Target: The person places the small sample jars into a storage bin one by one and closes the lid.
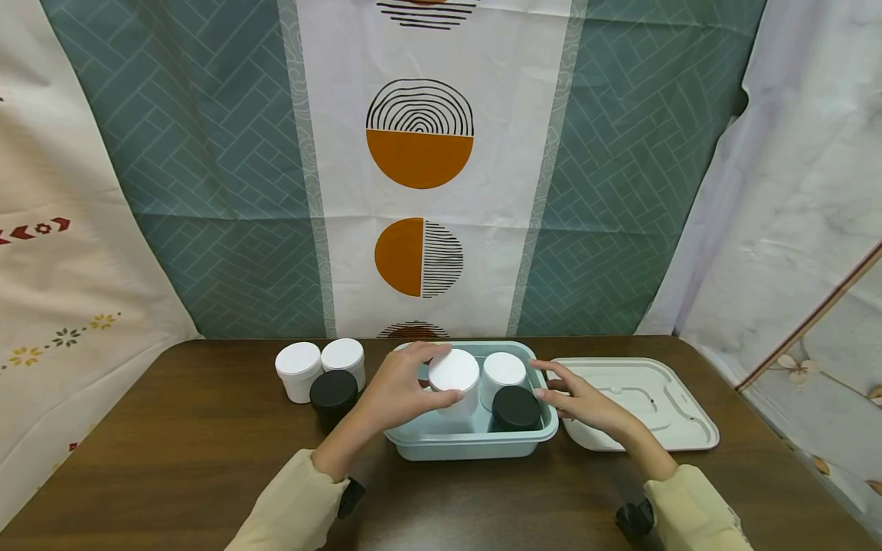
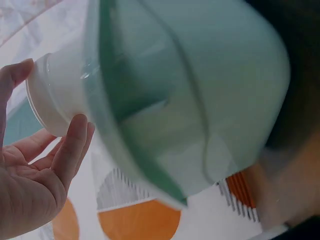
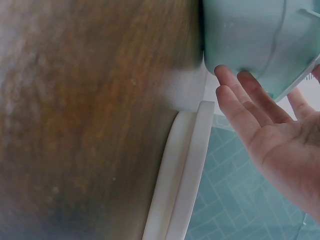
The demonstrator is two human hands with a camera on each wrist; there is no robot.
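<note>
My left hand [image 1: 406, 386] grips a white lidded jar [image 1: 453, 375] by its sides, thumb and fingers spread around it. This jar is at the left part of a light-blue plastic bin [image 1: 455, 451]; whether it touches the bin's floor cannot be told. Inside the bin, to its right, are another white jar [image 1: 503, 373] and a black-lidded jar [image 1: 515, 409]. My right hand [image 1: 582, 398] is at the bin's right rim, fingers fairly straight along the outer wall [image 3: 250, 40]. In the left wrist view, the held jar [image 2: 60, 95] shows above the bin's rim.
Left of the bin, two white jars [image 1: 299, 367] [image 1: 344, 358] and a black jar [image 1: 334, 394] stand close together on the brown table [image 1: 207, 444]. A white lid [image 1: 641, 402] lies flat to the right of the bin, under my right forearm. Patterned cloth [image 1: 227, 153] hangs behind.
</note>
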